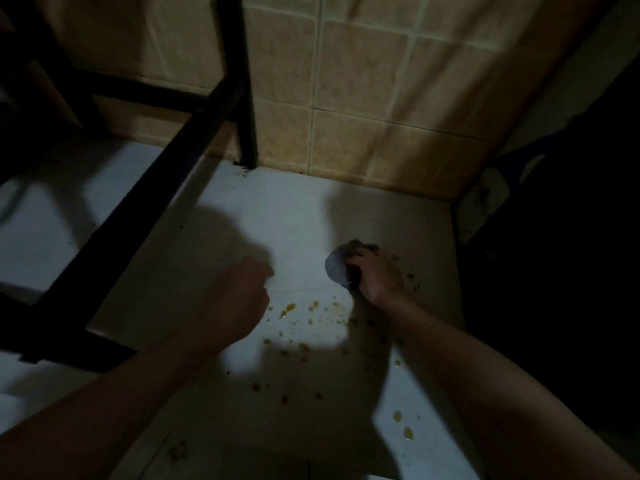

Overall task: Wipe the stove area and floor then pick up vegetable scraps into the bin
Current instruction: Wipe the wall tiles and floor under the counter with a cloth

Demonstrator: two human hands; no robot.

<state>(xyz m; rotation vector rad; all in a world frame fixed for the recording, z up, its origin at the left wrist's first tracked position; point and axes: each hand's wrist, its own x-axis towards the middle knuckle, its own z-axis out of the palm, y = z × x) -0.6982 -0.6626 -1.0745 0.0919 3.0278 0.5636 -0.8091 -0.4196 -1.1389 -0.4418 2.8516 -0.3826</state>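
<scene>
Floor-wiping looks like the step in hand. The right hand [375, 275] grips a grey cloth [335, 268] and presses it onto the pale floor [294, 216], to the right of the black frame leg [246, 98] and farther out from the tiled wall [363, 98] than the leg's foot. The left hand [239, 292] hovers roughly level with the leg, closer to me, with its fingers loosely curled. I see nothing in it, though the light is poor. Orange-yellow spots [289, 308] speckle the floor farther still from the leg, toward the person, most of them between the two forearms. I judge this patch barely begun. The next move calls for drawing the cloth away from the leg and back through the spots, pressing firmly so the drops lift instead of smearing. No scraps or bin can be made out.
</scene>
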